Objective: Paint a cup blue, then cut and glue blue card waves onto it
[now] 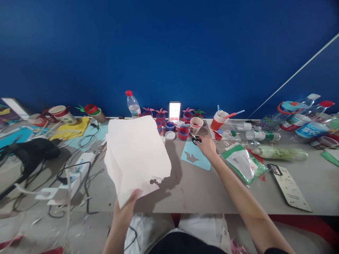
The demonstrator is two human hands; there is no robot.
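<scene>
My left hand (129, 204) grips the bottom edge of some white paper (136, 155), thumb on top and the other fingers hidden underneath. The paper is raised above the table, and its lower right corner has ragged cut-outs. Farther off, my right hand (208, 146) has its fingers closed on the black handles of a pair of scissors (195, 138), whose blades point away to the left. Under and beside that hand lies a light blue sheet (202, 161) with a leaf-like shape cut out of it.
Small painted cups (183, 133) and a white lid (170, 135) stand at the back. Right are stacked paper cups (219, 120), plastic bottles (287, 153), a green packet (245, 164) and a phone (290, 187). Left are a power strip (76, 178), cables and a yellow sheet (76, 128).
</scene>
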